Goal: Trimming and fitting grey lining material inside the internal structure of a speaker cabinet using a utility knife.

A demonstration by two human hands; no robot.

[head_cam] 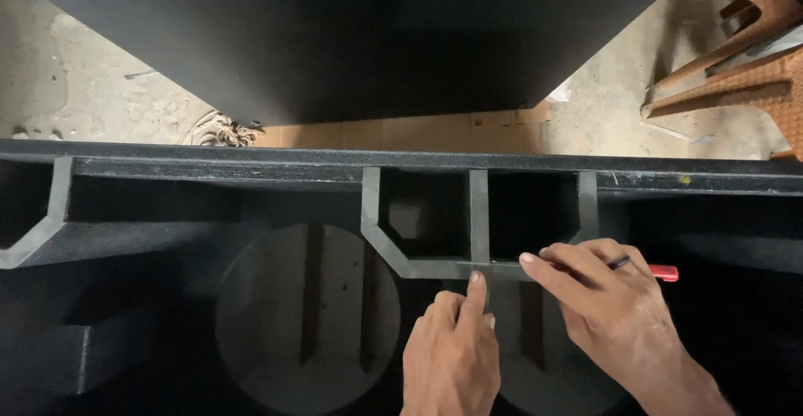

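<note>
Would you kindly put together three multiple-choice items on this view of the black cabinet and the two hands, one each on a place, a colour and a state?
1. Where does the left hand point its forefinger?
A. At the grey brace by the centre divider
B. At the rope on the floor
C. At the brown chair

2. What colour is the end of the tool in the right hand?
A. Blue
B. Red
C. Yellow

3. How is the round opening in the black cabinet?
A. Covered by a grille
B. Filled by a speaker cone
C. Open, with upright slats showing inside

Answers:
1 A, the fingertip rests at the brace's lower edge.
2 B, a red tip sticks out past the hand.
3 C, nothing covers the hole and slats show through it.
</note>
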